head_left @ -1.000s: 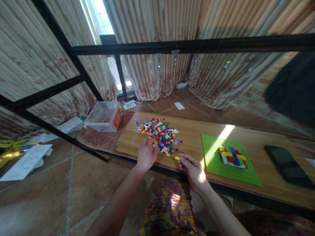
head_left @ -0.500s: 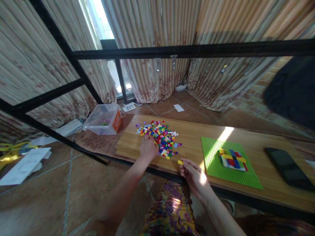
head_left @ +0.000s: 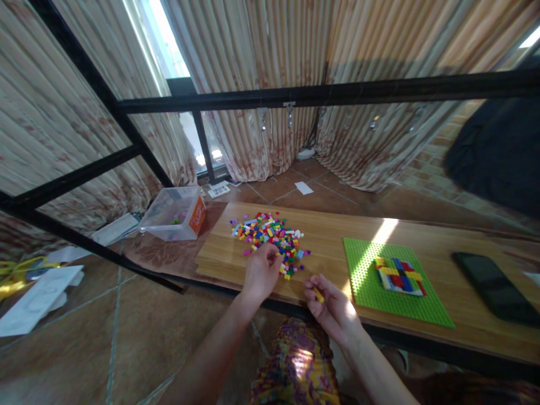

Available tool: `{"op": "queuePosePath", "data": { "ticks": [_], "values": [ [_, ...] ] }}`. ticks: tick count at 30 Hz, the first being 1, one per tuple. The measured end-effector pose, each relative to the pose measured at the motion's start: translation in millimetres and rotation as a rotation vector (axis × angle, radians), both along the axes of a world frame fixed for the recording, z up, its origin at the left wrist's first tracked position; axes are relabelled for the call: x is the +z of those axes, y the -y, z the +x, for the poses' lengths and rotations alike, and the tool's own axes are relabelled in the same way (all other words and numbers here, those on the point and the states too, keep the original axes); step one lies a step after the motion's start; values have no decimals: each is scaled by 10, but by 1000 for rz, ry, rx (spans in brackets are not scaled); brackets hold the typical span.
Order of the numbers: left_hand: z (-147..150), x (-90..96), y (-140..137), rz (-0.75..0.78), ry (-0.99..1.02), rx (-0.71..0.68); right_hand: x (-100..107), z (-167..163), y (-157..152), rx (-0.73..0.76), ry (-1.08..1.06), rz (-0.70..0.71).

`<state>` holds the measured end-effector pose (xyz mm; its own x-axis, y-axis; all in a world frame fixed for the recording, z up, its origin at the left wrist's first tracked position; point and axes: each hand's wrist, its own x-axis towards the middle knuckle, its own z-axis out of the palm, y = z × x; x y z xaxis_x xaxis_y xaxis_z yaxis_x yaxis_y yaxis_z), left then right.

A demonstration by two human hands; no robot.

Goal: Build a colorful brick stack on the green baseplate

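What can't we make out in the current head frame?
All head view.
Left hand: whether it grips a brick; its own curl hides the grasp and part of the brick pile.
Yellow brick: stud count; too small, partly covered by the right hand.
Plastic box: exact contents; blurred behind its cloudy wall.
Printed card: its print; too small.
Yellow item: what it is; blurred, cut off by the left edge.

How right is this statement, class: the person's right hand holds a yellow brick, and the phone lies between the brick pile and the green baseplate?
The phone's place is wrong: the head view shows it beyond the green baseplate, on the side away from the brick pile. The right hand does hold a yellow brick.
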<state>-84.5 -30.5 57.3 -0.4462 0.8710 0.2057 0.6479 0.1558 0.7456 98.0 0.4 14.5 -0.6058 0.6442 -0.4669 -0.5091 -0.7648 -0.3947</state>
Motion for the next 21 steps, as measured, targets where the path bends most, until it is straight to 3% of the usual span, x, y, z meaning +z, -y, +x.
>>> {"op": "queuePosePath", "data": {
  "ticks": [4, 8, 12, 16, 21],
  "values": [
    [409, 88, 172, 103, 127, -205, 39, -107, 13, 61, -68, -27],
    [477, 75, 200, 103, 94, -303, 73, -161, 14, 50, -66, -68],
    [146, 40, -3, 103, 8, -150, 69, -98, 5, 92, -21, -44],
    [-291, -44, -417, -74, -291, 128, 53, -26, 27, 69, 74, 1],
    [-549, -153, -802, -288, -530, 94, 53, 21, 67, 59, 127, 39]
  ]
}}
